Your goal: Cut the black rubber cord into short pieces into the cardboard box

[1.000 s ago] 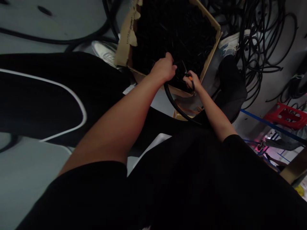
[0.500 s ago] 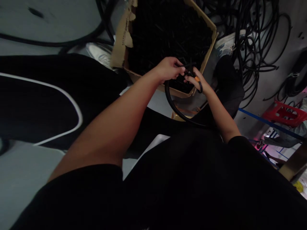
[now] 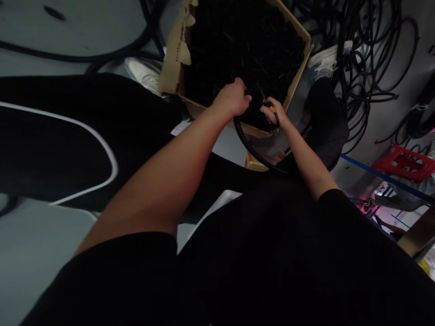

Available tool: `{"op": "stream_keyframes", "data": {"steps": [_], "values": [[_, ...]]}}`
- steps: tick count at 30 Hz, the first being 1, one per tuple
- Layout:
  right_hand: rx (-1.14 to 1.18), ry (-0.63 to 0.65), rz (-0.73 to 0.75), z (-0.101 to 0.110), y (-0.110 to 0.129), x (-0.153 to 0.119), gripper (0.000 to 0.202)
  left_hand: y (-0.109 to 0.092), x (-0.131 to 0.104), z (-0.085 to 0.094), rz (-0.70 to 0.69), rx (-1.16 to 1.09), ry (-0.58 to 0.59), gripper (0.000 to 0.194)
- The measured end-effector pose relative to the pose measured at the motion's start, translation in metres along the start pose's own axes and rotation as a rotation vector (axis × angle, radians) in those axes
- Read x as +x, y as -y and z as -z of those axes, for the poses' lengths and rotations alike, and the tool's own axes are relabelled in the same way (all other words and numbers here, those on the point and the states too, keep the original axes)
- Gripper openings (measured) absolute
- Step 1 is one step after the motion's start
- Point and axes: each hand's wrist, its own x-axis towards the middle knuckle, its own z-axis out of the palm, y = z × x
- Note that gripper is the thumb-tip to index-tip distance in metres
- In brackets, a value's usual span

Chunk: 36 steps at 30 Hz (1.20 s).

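Over the near edge of a cardboard box (image 3: 170, 59), my left hand (image 3: 234, 97) is closed with its fingers curled; what they hold is too dark to make out. Just to its right, my right hand (image 3: 273, 112) grips scissors (image 3: 272, 109) with black and orange handles, the blades pointing up and left over the box. Many short black pieces (image 3: 244, 40) fill the box. A thick black hose (image 3: 249, 147) curves from beneath my left hand down toward my lap.
White shoes (image 3: 144, 74) flank the box. Tangled black cables (image 3: 360, 68) lie at the upper right, near a red plastic stool (image 3: 404, 162). A small yellowish box (image 3: 254, 163) stands below the cardboard box. A white cord (image 3: 102, 142) crosses the dark trousers.
My hands have moved apart, the left one slightly to the left. The scissors have come away from my left hand, and their blades now show more clearly.
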Motion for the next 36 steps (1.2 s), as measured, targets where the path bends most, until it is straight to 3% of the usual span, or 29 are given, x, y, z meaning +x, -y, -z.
{"op": "stream_keyframes", "data": {"steps": [5, 9, 12, 14, 17, 19, 24, 27, 31, 36], "values": [[0.115, -0.129, -0.181, -0.021, 0.000, -0.004, 0.061, 0.006, -0.001, 0.005, -0.043, 0.033, 0.059, 0.044], [0.234, -0.108, -0.245, -0.016, 0.005, -0.023, 0.051, 0.003, 0.001, 0.005, -0.044, 0.018, 0.057, 0.041], [0.195, -0.054, -0.148, -0.003, 0.013, -0.041, 0.052, -0.004, 0.001, 0.003, -0.042, 0.024, 0.045, 0.024], [0.146, -0.022, -0.058, 0.005, 0.022, -0.053, 0.056, -0.009, 0.000, 0.001, -0.062, 0.003, 0.104, 0.013], [0.098, -0.002, 0.021, 0.012, 0.038, -0.063, 0.059, -0.016, -0.006, 0.001, -0.090, -0.032, 0.194, 0.009], [0.073, -0.006, 0.047, 0.016, 0.047, -0.065, 0.060, -0.021, -0.010, 0.003, -0.099, -0.042, 0.185, 0.010], [0.003, -0.025, 0.057, 0.023, 0.048, -0.049, 0.064, -0.031, -0.019, 0.012, -0.077, -0.020, 0.117, 0.010], [-0.019, -0.056, 0.022, 0.022, 0.039, -0.029, 0.063, -0.031, -0.020, 0.014, 0.014, 0.003, 0.133, 0.023], [0.005, -0.091, -0.034, 0.015, 0.023, 0.000, 0.056, -0.022, -0.013, 0.012, 0.073, 0.095, 0.134, 0.052], [-0.010, -0.109, -0.119, 0.002, 0.003, 0.019, 0.050, -0.005, -0.001, 0.008, 0.045, 0.158, 0.064, 0.052]]}}
